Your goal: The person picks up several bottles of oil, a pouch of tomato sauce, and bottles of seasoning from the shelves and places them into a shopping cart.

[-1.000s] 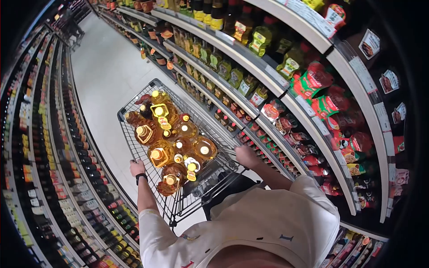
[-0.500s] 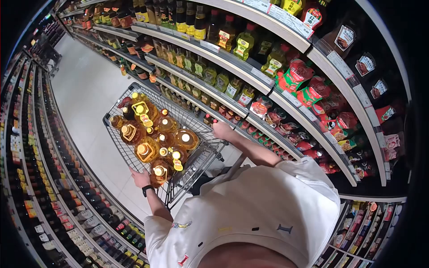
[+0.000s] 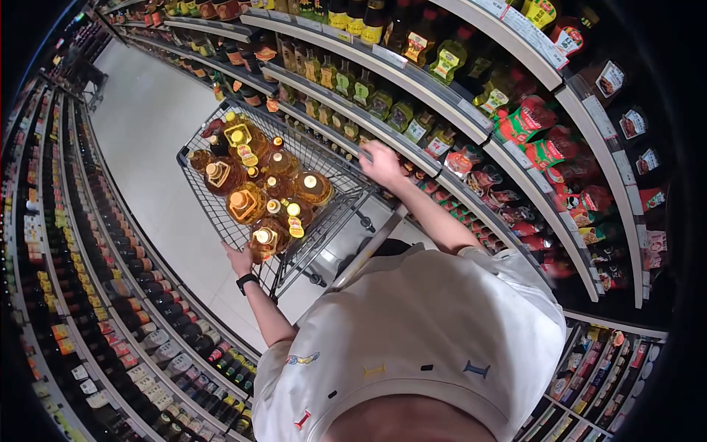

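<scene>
A wire shopping cart (image 3: 346, 210) stands in front of me, loaded with large bottles of amber cooking oil (image 3: 245, 205). My left hand (image 3: 239, 259), with a black watch at the wrist, grips the near left rim of the cart, beside the nearest oil bottle (image 3: 266, 239). Its fingertips are partly hidden. Over the right side of the cart, close to the lower shelf edge, is my right hand (image 3: 383, 163). Its fingers look apart and slightly blurred, and I see nothing held in them.
To the right, curved-looking shelves (image 3: 412, 85) carry oil bottles, sauce bottles and red pouches (image 3: 529, 119). Another shelf (image 3: 110, 295) of bottles and jars runs along the left. The pale aisle floor (image 3: 143, 110) stretches ahead. A dark cart-like shape (image 3: 90, 81) stands far off.
My right hand has come up off the cart's right side toward the shelf, its fingers loosening. My left hand stays on the cart. The whole view has shifted slightly.
</scene>
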### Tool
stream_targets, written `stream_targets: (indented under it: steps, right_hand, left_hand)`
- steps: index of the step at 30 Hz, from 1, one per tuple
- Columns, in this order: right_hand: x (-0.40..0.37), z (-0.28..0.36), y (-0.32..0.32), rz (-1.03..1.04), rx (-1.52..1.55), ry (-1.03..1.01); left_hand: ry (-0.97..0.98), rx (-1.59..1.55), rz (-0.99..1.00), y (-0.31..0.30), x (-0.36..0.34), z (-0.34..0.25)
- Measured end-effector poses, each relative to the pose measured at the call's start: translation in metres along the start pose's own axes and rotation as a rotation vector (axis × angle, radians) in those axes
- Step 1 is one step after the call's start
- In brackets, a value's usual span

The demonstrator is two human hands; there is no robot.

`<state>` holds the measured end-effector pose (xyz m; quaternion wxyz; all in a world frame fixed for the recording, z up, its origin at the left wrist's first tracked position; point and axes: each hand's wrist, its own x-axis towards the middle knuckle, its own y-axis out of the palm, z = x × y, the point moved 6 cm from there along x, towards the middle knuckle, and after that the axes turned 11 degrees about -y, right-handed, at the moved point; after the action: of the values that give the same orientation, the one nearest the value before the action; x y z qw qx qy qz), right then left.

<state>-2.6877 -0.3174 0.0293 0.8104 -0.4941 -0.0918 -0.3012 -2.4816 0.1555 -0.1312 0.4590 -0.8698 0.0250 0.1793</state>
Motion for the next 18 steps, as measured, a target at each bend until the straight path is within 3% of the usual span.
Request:
stream_targets:
  steps: [1,3,8,10,14,15,17,18]
  right_hand:
    - [0.014,0.002,-0.024,-0.165,0.065,-0.086]
    - [0.046,0.016,-0.103,-0.464,-0.123,-0.142]
    - [0.087,-0.030,-0.219,-0.877,-0.268,0.005]
    - [0.090,-0.033,-0.233,-0.987,-0.239,0.007]
    - [0.080,-0.038,-0.225,-1.053,-0.218,-0.161]
    - [0.078,-0.043,-0.219,-1.120,-0.065,-0.188]
    - [0.076,-0.038,-0.215,-1.121,-0.132,-0.279]
    - [0.084,-0.028,-0.215,-1.141,-0.012,-0.444]
  left_hand:
    - [0.058,-0.011,-0.024,0.003,0.009,0.000]
    - [0.095,-0.021,-0.044,0.003,0.019,-0.003]
    - [0.050,-0.058,-0.080,-0.001,0.038,-0.019]
    - [-0.004,-0.032,-0.069,-0.007,0.040,-0.030]
    - [0.069,-0.065,-0.122,-0.002,0.067,-0.029]
    - [0.058,-0.035,-0.146,-0.002,0.068,-0.032]
    - [-0.014,-0.045,-0.092,-0.004,0.064,-0.038]
    - [-0.202,-0.026,0.034,-0.011,0.056,-0.049]
